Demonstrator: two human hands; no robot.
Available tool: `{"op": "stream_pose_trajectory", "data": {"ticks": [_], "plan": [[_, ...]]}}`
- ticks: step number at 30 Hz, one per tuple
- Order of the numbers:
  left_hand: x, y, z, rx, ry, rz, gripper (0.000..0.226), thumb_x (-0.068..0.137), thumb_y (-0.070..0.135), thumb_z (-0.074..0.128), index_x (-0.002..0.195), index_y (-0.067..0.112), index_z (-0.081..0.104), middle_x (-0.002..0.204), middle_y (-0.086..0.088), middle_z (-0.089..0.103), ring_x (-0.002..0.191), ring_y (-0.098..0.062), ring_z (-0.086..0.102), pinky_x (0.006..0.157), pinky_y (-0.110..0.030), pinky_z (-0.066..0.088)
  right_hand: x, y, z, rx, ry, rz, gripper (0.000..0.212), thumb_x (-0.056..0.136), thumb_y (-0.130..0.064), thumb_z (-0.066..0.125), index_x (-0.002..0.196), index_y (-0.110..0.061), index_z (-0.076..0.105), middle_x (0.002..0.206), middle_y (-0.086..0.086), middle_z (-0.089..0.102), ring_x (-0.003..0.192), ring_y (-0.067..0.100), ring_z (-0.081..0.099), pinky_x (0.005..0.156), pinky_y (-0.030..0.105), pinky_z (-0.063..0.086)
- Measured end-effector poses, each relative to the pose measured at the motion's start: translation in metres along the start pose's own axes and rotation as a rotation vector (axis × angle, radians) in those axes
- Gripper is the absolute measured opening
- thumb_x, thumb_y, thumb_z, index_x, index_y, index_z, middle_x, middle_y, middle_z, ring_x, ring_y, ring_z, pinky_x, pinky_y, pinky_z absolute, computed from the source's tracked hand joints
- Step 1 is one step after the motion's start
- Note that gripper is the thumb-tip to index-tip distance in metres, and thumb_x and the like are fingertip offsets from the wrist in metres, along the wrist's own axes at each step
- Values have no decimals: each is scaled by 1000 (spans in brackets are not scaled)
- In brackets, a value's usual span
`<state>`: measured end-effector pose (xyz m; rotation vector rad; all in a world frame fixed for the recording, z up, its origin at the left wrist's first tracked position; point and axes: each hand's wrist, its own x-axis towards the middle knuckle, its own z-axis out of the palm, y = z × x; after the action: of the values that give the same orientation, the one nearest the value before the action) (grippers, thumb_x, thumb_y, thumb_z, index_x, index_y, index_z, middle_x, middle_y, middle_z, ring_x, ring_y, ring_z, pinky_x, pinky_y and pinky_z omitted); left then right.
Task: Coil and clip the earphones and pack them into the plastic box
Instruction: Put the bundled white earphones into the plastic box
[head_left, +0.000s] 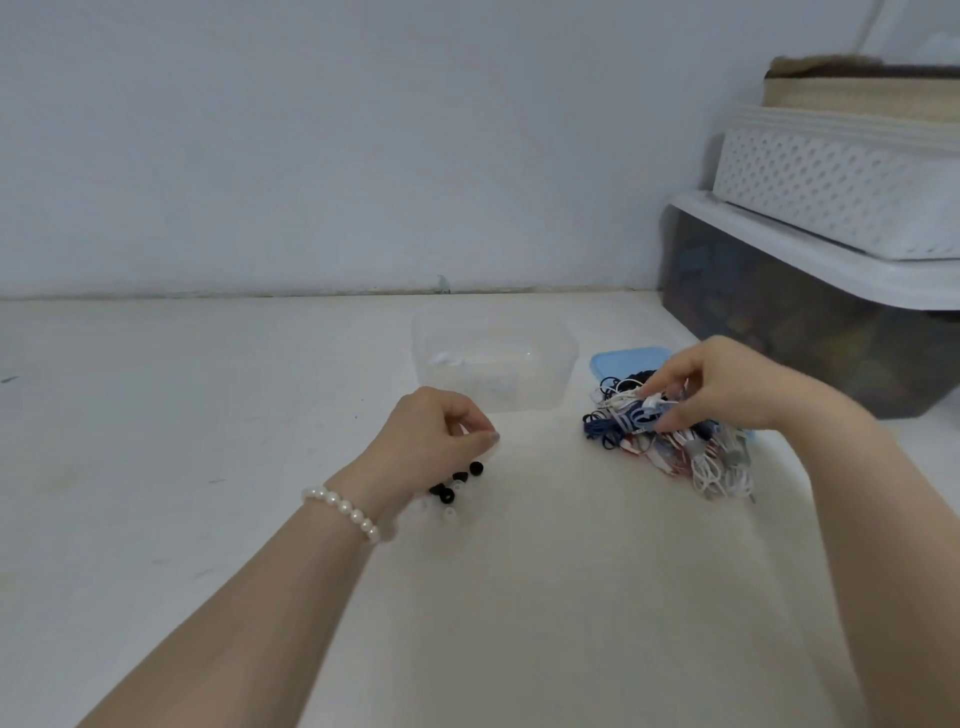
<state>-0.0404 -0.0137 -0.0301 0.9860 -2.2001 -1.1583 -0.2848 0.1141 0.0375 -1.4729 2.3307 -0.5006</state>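
A tangled pile of earphones (675, 447) in white, blue and red lies on the white table, partly on a blue lid (623, 361). My right hand (717, 384) reaches into the top of the pile and pinches a white earphone piece. A clear plastic box (566, 358) stands behind the middle, with something white inside. My left hand (436, 431) hovers with curled fingers above several small black and clear clips (454, 491); whether it holds one I cannot tell.
A dark storage bin (810, 332) with a white lid stands at the right, with a white perforated basket (841, 187) stacked on it. A grey wall closes the table's far edge. A pearl bracelet (343, 512) is on my left wrist.
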Motion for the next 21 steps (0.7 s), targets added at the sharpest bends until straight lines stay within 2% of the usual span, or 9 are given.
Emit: {"op": "stream_pose_trajectory", "data": {"ticks": [3, 6, 9, 13, 16, 18, 21], "plan": [[-4, 3, 1, -19, -22, -7, 7, 80, 17, 67, 75, 14, 70, 55, 0, 59, 42, -17, 56, 40, -22, 44, 3, 6, 14, -62, 18, 4, 33, 62, -11, 82, 88, -28, 71, 78, -2, 58, 66, 12, 51, 62, 26, 42], [-5, 3, 0, -49, -22, -34, 7, 81, 15, 66, 76, 11, 69, 55, 0, 59, 43, -20, 56, 38, -23, 45, 7, 7, 16, 37, 68, -40, 25, 61, -10, 83, 78, -24, 71, 68, -1, 57, 59, 14, 48, 59, 27, 39], [-5, 3, 0, -44, -8, -37, 8, 81, 15, 66, 75, 12, 69, 55, 0, 59, 41, -17, 56, 37, -20, 42, 9, 9, 13, 140, 103, -71, 25, 58, -9, 85, 70, -20, 66, 66, 0, 58, 58, 15, 49, 61, 28, 40], [-5, 3, 0, -50, -24, -36, 7, 81, 16, 65, 76, 12, 68, 57, -7, 62, 41, -18, 57, 35, -20, 40, 8, 10, 13, 216, 116, -44, 26, 58, -21, 86, 74, -18, 66, 73, -1, 65, 65, 16, 56, 65, 28, 45], [-5, 2, 1, -66, -37, -28, 7, 81, 16, 65, 76, 12, 68, 61, -12, 66, 42, -21, 56, 34, -22, 41, 3, 15, 5, 229, 306, 22, 23, 65, -29, 81, 80, -21, 66, 82, -2, 61, 73, 18, 56, 69, 31, 44], [-4, 1, 1, -67, -29, -25, 8, 81, 16, 65, 75, 12, 68, 56, -6, 64, 43, -22, 56, 35, -23, 43, -2, 21, -6, 145, 382, 89, 20, 65, -24, 82, 74, -18, 64, 79, 3, 61, 72, 21, 55, 68, 31, 43], [-2, 2, 3, -52, -38, -13, 7, 80, 17, 67, 75, 13, 69, 55, -4, 62, 41, -19, 56, 37, -24, 46, -8, 27, -15, 14, 248, 243, 22, 60, -16, 85, 65, -11, 64, 72, 8, 65, 69, 22, 58, 66, 32, 47]]}}
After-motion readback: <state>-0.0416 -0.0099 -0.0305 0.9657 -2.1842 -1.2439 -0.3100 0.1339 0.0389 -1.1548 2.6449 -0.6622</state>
